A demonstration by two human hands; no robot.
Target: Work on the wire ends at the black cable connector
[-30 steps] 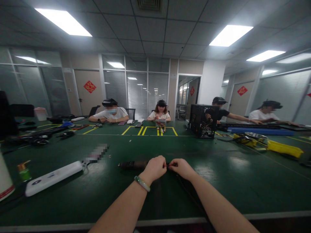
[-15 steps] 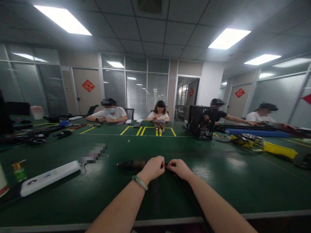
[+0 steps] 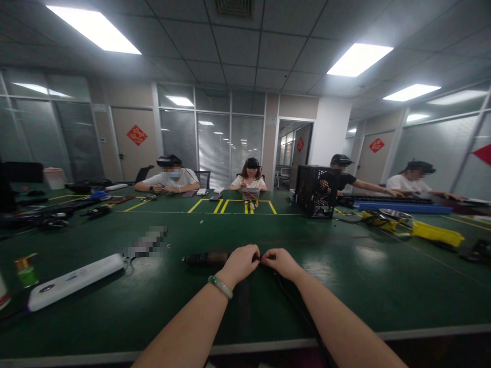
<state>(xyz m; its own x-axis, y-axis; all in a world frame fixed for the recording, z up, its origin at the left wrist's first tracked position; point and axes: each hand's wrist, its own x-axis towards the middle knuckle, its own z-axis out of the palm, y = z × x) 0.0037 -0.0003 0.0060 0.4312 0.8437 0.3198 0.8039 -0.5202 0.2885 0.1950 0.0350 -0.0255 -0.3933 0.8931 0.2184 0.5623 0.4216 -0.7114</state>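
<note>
A dark, long cylindrical tool (image 3: pixel 207 259) with a narrower tip lies on the green table, pointing left; its exact kind is unclear. My left hand (image 3: pixel 241 263), with a pale green bangle (image 3: pixel 220 287) at the wrist, is closed around the tool's right end and hides it. Just beside it, my right hand (image 3: pixel 282 263) is closed in a pinch on the tool's black cord (image 3: pixel 286 291). From under that hand the cord runs down to the table's near edge. The fingertips of both hands nearly touch, and the spot between them is too small to make out.
Left of me lie a white power strip (image 3: pixel 76 282), a green bottle with a gold top (image 3: pixel 26 271) and a blurred-out flat device. A black computer case (image 3: pixel 316 191) stands at the back right, near yellow trays (image 3: pixel 437 234). Several people sit across the table (image 3: pixel 245 327).
Both hands stay at the tool's right end, with only slight finger movement. The whole view has shifted a little. At far right, a co-worker's dark red item sits slightly differently.
</note>
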